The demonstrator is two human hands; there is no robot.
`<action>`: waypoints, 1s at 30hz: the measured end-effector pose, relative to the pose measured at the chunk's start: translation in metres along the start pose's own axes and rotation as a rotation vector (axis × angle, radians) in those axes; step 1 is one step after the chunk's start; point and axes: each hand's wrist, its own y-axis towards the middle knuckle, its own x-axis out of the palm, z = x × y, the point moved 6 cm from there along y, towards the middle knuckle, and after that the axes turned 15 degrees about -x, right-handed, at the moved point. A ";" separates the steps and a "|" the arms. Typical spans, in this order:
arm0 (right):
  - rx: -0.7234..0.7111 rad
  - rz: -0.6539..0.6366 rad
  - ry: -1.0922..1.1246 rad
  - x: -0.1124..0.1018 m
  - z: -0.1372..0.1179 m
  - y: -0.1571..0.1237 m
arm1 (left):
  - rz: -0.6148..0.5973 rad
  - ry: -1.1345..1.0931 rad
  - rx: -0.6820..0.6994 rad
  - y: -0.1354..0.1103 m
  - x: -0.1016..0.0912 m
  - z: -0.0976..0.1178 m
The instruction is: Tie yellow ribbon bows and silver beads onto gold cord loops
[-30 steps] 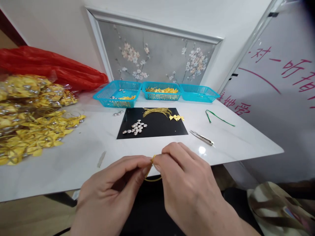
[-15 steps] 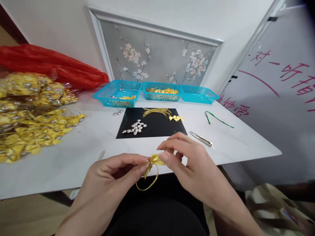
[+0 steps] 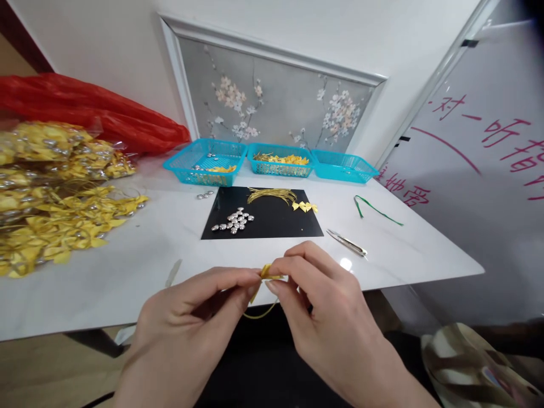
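As both my hands pinch the bow [image 3: 268, 273] | left [image 3: 199, 323], right [image 3: 327, 317] | loose grip may drop it

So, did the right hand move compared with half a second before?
Yes. The right hand has closed back in toward the left hand; its fingers, raised near the black mat edge before, now sit lower and pinch the yellow bow.

Scissors [image 3: 347, 243] beside black mat [image 3: 272, 221]
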 end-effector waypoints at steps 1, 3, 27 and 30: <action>-0.018 0.005 -0.023 0.002 -0.001 0.000 | 0.006 0.002 0.014 -0.001 0.000 0.001; -0.058 0.018 -0.059 0.004 -0.002 0.001 | 0.014 0.004 0.033 -0.001 -0.001 0.003; -0.128 0.048 -0.064 0.007 -0.007 0.000 | 0.013 -0.085 -0.031 0.000 -0.003 -0.007; -0.119 0.050 -0.045 0.006 -0.007 0.001 | 0.024 -0.090 -0.024 -0.001 -0.004 -0.006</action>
